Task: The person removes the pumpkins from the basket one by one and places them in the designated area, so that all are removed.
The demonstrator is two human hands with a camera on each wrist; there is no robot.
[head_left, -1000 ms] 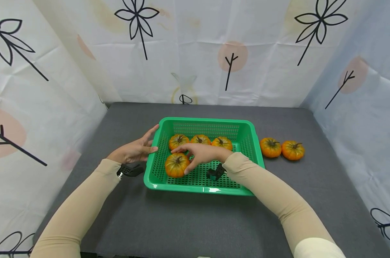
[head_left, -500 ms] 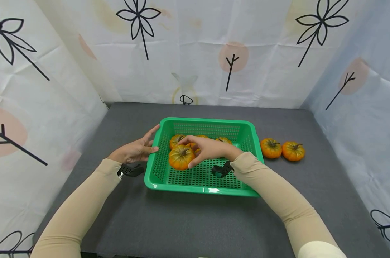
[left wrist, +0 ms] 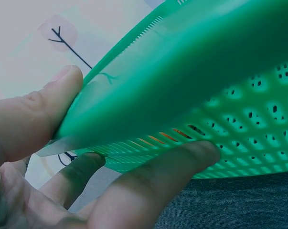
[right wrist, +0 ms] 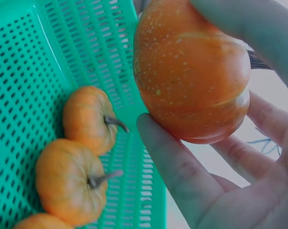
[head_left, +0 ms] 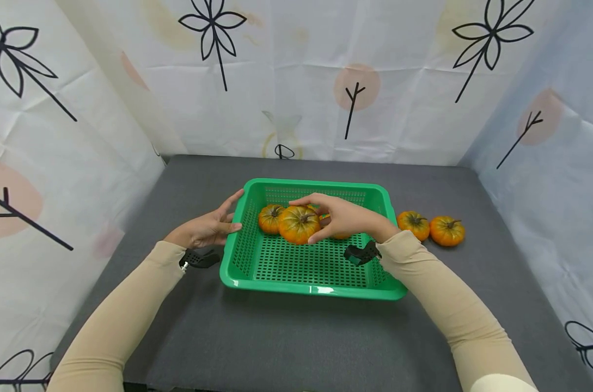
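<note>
My right hand (head_left: pixel 349 216) grips a small orange pumpkin (head_left: pixel 297 226) with a dark stem, thumb on one side and fingers on the other. It is held up over the green plastic basket (head_left: pixel 296 289). Behind it, along the basket's far side, sit more small pumpkins; one (head_left: pixel 269 219) shows at the left, and the others are partly covered by the hand and held pumpkin. The right wrist view shows two stemmed pumpkins (right wrist: pixel 69 181) and part of a third inside. At the basket's left end my left hand (head_left: pixel 205 228) holds the rim (left wrist: pixel 129 90), thumb at its edge and fingers against the slotted wall underneath.
Two more pumpkins, one nearer the basket (head_left: pixel 413 224) and one farther right (head_left: pixel 447 231), stand on the dark grey table (head_left: pixel 286 337). White cloth walls (head_left: pixel 296 71) with printed flowers and trees enclose the table's back and sides.
My right hand has lifted the pumpkin from the basket's front left and carried it right and toward the back. The left hand stays at the basket's left rim.
</note>
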